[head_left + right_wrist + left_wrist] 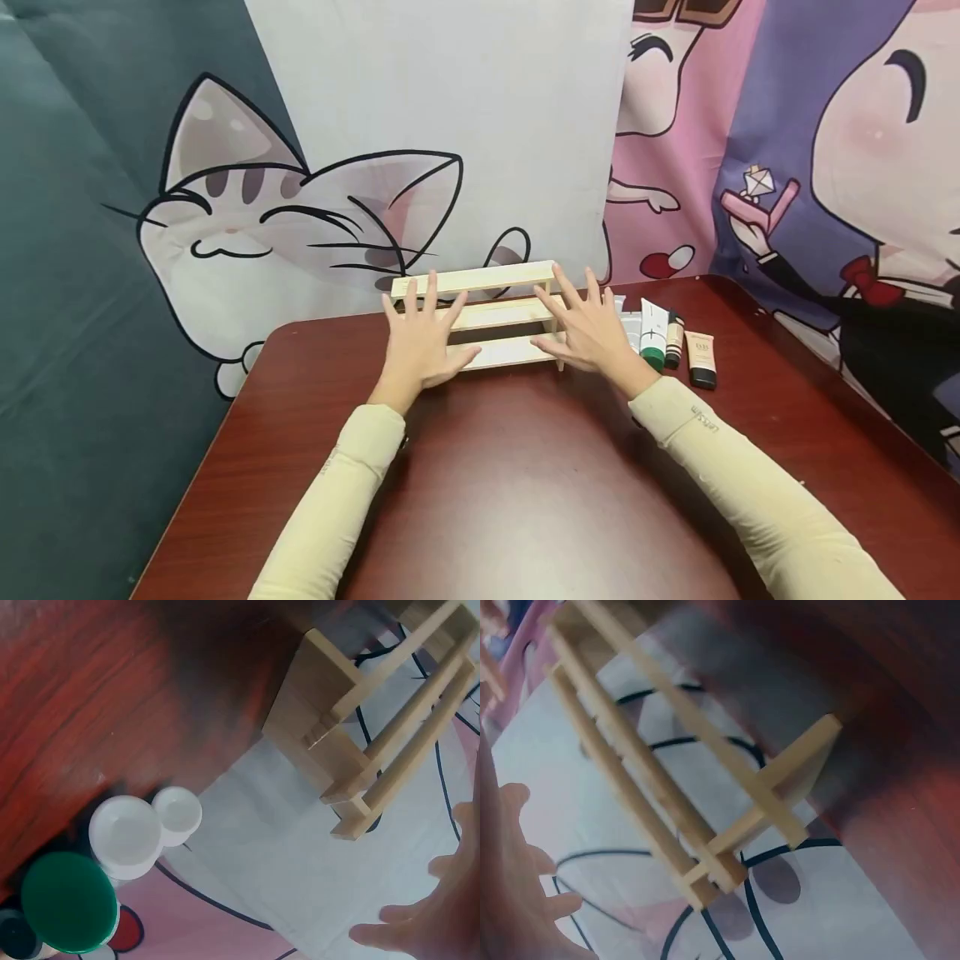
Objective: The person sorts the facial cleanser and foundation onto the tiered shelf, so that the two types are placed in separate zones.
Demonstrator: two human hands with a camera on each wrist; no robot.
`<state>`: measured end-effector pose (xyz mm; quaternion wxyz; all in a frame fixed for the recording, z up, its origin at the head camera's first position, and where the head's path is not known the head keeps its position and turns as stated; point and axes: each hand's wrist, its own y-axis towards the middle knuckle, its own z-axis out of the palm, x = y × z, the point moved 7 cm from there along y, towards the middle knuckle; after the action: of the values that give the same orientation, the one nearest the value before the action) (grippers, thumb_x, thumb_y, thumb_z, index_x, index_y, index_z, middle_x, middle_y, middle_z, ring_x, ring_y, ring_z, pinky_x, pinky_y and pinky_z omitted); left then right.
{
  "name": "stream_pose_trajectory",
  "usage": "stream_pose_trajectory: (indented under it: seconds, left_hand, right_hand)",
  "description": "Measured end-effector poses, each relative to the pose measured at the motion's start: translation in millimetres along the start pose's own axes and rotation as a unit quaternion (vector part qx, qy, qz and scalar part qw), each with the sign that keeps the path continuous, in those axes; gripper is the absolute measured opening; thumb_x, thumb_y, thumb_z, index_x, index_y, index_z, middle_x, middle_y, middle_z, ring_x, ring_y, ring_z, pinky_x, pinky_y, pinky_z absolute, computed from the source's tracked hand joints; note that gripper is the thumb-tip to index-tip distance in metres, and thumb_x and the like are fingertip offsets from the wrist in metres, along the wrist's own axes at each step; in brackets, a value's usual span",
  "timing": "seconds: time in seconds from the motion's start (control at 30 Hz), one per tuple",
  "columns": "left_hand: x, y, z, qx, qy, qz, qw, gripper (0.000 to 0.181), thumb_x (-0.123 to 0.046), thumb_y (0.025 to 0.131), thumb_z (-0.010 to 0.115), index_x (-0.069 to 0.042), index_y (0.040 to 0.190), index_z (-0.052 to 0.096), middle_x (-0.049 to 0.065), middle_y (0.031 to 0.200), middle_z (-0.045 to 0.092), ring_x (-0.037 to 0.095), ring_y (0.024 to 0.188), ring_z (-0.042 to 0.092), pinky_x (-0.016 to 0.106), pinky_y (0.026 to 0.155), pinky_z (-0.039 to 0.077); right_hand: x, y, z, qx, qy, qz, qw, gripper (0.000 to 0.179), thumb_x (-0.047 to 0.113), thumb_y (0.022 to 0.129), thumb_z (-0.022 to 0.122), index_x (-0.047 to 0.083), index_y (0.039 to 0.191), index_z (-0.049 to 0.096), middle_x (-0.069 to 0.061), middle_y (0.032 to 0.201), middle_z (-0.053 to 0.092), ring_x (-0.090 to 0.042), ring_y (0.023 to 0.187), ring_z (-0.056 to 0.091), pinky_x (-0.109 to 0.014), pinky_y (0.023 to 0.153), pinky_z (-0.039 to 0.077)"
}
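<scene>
A light wooden three-tier rack point(502, 353) stands at the back of the table, its slats running left to right. My left hand point(420, 343) is held up before its left part, fingers spread and palm forward. Before its right end is my right hand point(592, 335), likewise spread and holding nothing. In the left wrist view the rack point(641, 754) appears tilted, beside the left fingers point(544, 904). The right wrist view has the rack's end point(322, 712) above the right fingers point(401, 930). Both hands cover parts of the rack in the head view.
Right of the rack are a white tube with a green cap point(655, 329), a slim dark-capped container point(674, 340) and a beige tube with a black cap point(701, 358). White caps point(126, 836) show beside the green one. A cartoon-printed cloth point(480, 100) hangs behind the dark red table point(517, 475).
</scene>
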<state>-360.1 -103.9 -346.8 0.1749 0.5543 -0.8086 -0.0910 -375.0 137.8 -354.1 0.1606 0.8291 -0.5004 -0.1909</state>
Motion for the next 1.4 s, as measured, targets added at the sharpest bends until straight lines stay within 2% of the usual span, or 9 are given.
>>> stream_pose_trajectory:
  seconds: [0.13, 0.3, 0.43, 0.63, 0.77, 0.9, 1.0, 1.13, 1.4]
  left_hand:
    - [18.7, -1.1, -11.3, -0.011, -0.038, -0.041, 0.9984, 0.079, -0.068, 0.088, 0.049, -0.032, 0.156, 0.031, 0.016, 0.159, 0.027, 0.045, 0.138, 0.029, 0.071, 0.102, 0.024]
    - [39.3, -10.0, -13.6, -0.030, -0.123, -0.079, 0.9889, 0.066, -0.052, 0.091, 0.055, -0.028, 0.150, 0.043, 0.011, 0.147, 0.043, 0.039, 0.121, 0.046, 0.057, 0.085, 0.043]
    - [56.4, -20.1, -9.5, -0.042, -0.194, -0.107, 0.9742, 0.060, -0.048, 0.091, 0.059, -0.027, 0.147, 0.048, 0.009, 0.145, 0.046, 0.039, 0.119, 0.049, 0.058, 0.085, 0.045]
    - [75.1, -36.8, 7.2, -0.035, -0.268, -0.146, 0.9515, 0.055, -0.045, 0.092, 0.064, -0.024, 0.142, 0.053, 0.011, 0.143, 0.047, 0.038, 0.121, 0.050, 0.060, 0.086, 0.046]
    - [83.8, -49.1, 19.5, -0.013, -0.309, -0.170, 0.9356, 0.044, -0.039, 0.092, 0.066, -0.020, 0.132, 0.060, 0.010, 0.126, 0.056, 0.031, 0.110, 0.056, 0.057, 0.080, 0.046]
    - [89.4, -58.6, 31.0, 0.017, -0.345, -0.184, 0.9201, 0.022, -0.036, 0.093, 0.067, -0.021, 0.109, 0.067, 0.003, 0.103, 0.066, 0.023, 0.098, 0.062, 0.054, 0.075, 0.045]
    - [89.3, -62.7, 38.1, 0.040, -0.355, -0.184, 0.9156, 0.018, -0.038, 0.093, 0.066, -0.024, 0.104, 0.070, 0.000, 0.101, 0.070, 0.021, 0.098, 0.065, 0.053, 0.074, 0.046]
    - [86.8, -65.4, 44.2, 0.058, -0.357, -0.179, 0.9150, 0.023, -0.042, 0.092, 0.068, -0.027, 0.108, 0.073, 0.001, 0.115, 0.067, 0.023, 0.100, 0.065, 0.052, 0.074, 0.047]
    - [77.7, -63.8, 47.8, 0.083, -0.364, -0.157, 0.9142, 0.031, -0.041, 0.091, 0.070, -0.023, 0.116, 0.073, 0.004, 0.129, 0.059, 0.028, 0.106, 0.060, 0.055, 0.080, 0.046]
  right_hand:
    - [-7, 6.2, -7, -0.008, 0.042, 0.024, 0.9988, 0.083, 0.066, 0.089, 0.055, 0.024, 0.156, 0.031, -0.019, 0.161, 0.023, -0.059, 0.130, 0.035, -0.069, 0.093, 0.041]
    - [-21, 8.9, -10, 0.015, 0.093, 0.081, 0.9923, 0.080, 0.060, 0.093, 0.056, 0.021, 0.157, 0.029, -0.025, 0.146, 0.043, -0.054, 0.114, 0.052, -0.063, 0.078, 0.051]
    - [-34, 8.6, -4, 0.061, 0.109, 0.133, 0.9832, 0.073, 0.060, 0.095, 0.050, 0.021, 0.154, 0.034, -0.024, 0.133, 0.052, -0.049, 0.108, 0.056, -0.060, 0.073, 0.052]
    - [-52, 1.7, 4, 0.081, 0.144, 0.191, 0.9675, 0.066, 0.053, 0.097, 0.051, 0.012, 0.148, 0.043, -0.027, 0.129, 0.055, -0.046, 0.111, 0.058, -0.060, 0.082, 0.050]
    - [-65, -2.6, 13, 0.082, 0.184, 0.231, 0.9519, 0.063, 0.049, 0.097, 0.052, 0.008, 0.145, 0.047, -0.027, 0.129, 0.055, -0.044, 0.117, 0.055, -0.060, 0.088, 0.047]
    - [-80, -4.1, 21, 0.083, 0.218, 0.262, 0.9367, 0.060, 0.046, 0.097, 0.053, 0.008, 0.143, 0.050, -0.025, 0.135, 0.056, -0.043, 0.123, 0.053, -0.060, 0.092, 0.045]
    - [-88, -5.5, 28, 0.091, 0.236, 0.274, 0.9277, 0.060, 0.045, 0.097, 0.054, 0.005, 0.142, 0.051, -0.024, 0.137, 0.056, -0.044, 0.124, 0.053, -0.060, 0.093, 0.045]
    - [-93, -7.8, 35, 0.102, 0.250, 0.286, 0.9196, 0.059, 0.041, 0.095, 0.057, 0.001, 0.139, 0.053, -0.026, 0.136, 0.056, -0.046, 0.123, 0.053, -0.059, 0.095, 0.045]
    - [-103, -15.8, 49, 0.128, 0.236, 0.309, 0.9123, 0.059, 0.032, 0.092, 0.062, -0.006, 0.137, 0.054, -0.030, 0.132, 0.056, -0.048, 0.121, 0.052, -0.056, 0.096, 0.045]
